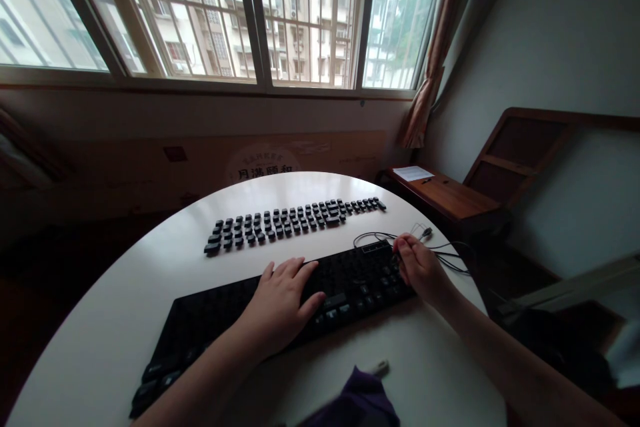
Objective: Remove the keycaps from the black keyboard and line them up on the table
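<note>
A black keyboard lies slantwise across the white round table. Many of its keys are gone on the left and middle, while keys still sit near its right end and bottom left corner. My left hand rests on the keyboard's middle with fingers spread. My right hand is closed in a pinch over the right end, and what its fingertips hold is hidden. Beyond the keyboard, loose black keycaps stand in several rows. A black cable is coiled beside my right hand, near a USB plug.
A purple cloth lies at the table's near edge, with a small pale object beside it. To the right stands a wooden chair with a paper on it. A large cardboard box leans below the barred window.
</note>
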Demonstrator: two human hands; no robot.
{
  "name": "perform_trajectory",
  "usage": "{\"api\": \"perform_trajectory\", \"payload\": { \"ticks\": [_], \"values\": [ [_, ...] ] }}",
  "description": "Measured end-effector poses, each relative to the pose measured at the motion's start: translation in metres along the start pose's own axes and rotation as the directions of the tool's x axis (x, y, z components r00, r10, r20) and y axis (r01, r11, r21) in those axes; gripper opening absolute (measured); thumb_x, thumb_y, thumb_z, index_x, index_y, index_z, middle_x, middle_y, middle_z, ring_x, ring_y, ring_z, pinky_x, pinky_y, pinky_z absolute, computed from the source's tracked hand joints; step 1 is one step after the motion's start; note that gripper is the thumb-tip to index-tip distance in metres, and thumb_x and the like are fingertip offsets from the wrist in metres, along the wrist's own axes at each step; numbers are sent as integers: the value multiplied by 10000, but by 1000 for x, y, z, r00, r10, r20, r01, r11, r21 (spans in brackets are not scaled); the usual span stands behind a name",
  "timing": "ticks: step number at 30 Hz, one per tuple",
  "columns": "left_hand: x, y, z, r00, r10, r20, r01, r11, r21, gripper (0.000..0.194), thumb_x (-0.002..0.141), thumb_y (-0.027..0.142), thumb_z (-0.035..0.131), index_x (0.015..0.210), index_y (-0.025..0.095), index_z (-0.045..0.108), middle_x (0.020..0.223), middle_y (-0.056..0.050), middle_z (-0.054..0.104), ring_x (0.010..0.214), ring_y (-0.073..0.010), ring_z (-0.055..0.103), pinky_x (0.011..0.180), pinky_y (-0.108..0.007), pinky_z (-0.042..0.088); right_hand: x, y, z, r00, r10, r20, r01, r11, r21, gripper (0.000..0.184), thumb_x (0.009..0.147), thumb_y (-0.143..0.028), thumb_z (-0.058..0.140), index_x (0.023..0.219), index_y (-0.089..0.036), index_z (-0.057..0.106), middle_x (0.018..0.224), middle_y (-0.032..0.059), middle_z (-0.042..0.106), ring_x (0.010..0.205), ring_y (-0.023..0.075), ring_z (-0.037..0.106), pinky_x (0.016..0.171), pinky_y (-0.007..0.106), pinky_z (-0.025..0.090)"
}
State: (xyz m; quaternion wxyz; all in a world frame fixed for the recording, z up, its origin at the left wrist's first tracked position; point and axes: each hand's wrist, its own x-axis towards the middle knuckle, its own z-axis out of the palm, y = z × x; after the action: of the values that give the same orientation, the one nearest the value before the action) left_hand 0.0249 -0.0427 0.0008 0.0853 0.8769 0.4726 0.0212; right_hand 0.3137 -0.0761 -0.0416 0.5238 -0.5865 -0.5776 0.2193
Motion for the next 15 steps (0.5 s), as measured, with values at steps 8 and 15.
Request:
{"api": "perform_trajectory", "payload": {
  "ticks": [8, 15],
  "values": [
    [4, -2, 3, 1000, 10, -26, -10, 1000, -3, 599, 931, 526, 440, 1457, 238, 452, 1523, -116, 430, 1413, -321, 371, 1177, -570, 189, -1, -6, -2, 995, -88, 36, 91, 992, -92, 294, 990, -442, 395, 846, -220, 521, 442, -79, 400, 342, 123, 398, 368, 231, 296],
    [4, -5, 8, 997, 27, -68, -28, 999, -16, 583, 924, 520, 455, 1432, 236, 482, 1498, -119, 463, 1392, -331, 401, 1167, -577, 207, 0, -3, -2, 995, -100, 11, 101, 986, -135, 287, 1010, -409, 363, 863, -215, 514, 434, -84, 399, 334, 126, 416, 379, 232, 313]
  ]
}}
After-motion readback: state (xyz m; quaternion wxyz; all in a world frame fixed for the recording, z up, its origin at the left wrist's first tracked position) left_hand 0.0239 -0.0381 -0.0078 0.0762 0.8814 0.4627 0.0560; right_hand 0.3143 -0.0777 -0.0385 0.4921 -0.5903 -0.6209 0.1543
